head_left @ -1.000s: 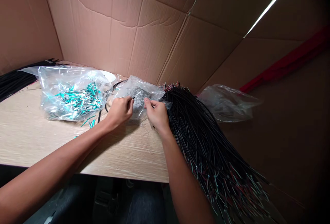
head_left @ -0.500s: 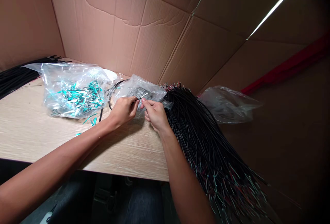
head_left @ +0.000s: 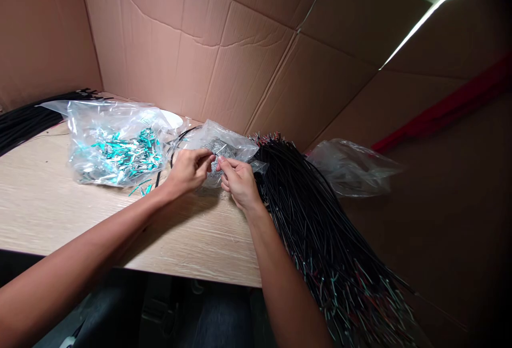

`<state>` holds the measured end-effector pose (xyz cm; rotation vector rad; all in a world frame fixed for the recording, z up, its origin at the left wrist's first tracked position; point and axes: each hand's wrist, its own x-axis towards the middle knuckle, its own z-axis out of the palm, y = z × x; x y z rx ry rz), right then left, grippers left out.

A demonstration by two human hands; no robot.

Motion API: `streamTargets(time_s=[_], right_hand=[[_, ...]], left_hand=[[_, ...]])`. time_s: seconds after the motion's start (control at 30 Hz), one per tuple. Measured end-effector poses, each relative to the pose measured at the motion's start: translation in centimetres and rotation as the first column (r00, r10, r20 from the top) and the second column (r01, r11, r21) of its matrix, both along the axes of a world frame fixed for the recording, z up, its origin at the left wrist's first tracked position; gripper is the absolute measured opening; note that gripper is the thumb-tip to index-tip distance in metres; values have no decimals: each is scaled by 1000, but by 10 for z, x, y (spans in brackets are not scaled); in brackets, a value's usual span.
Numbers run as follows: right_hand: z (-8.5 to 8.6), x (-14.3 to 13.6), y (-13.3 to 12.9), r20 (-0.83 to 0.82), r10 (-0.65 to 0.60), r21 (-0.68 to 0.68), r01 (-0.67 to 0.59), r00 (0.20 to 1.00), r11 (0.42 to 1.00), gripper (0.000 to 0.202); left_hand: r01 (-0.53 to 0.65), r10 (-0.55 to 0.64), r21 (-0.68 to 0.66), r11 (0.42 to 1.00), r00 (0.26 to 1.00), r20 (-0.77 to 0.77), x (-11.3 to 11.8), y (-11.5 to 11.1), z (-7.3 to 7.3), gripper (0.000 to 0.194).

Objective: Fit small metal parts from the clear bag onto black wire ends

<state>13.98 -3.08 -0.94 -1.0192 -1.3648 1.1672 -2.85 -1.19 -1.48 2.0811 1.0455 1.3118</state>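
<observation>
My left hand [head_left: 190, 169] is closed, thumb against forefinger, on a thin black cable [head_left: 173, 159], part of which curves behind the hand. Close beside it, my right hand [head_left: 240, 182] pinches thumb and forefinger together, fingers curled; what sits in that pinch is too small to make out. A pale thin tip [head_left: 221, 150] shows just above the gap between the fingertips. Right behind both hands lies a clear plastic bag [head_left: 244, 146] with a heap of small grey metal pieces [head_left: 226, 150] in it.
A larger clear bag [head_left: 86, 110] of teal and silver strips lies left, with loose strips [head_left: 144, 190] before it. Black cables [head_left: 304, 193] with coloured wire ends hang over the table's [head_left: 192, 252] right side. More cables [head_left: 32, 116] lie far left. Cardboard [head_left: 160, 54] walls stand behind.
The fingertips of both hands have shifted slightly, and the pale tip between them shows less. The whole view has moved a little, with things sitting lower in it.
</observation>
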Motion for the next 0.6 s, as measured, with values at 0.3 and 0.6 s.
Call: streamTargets(time_s=[0.3, 0.6], right_hand=[[8, 5, -2, -20, 137, -5, -138, 990, 990, 52], [7, 10, 4, -43, 1, -14, -2, 999, 1000, 58]], left_hand=[[530, -354, -435, 728, 834, 423, -19, 14, 14, 31], [388, -282, -350, 852, 905, 318, -13, 12, 7, 33]])
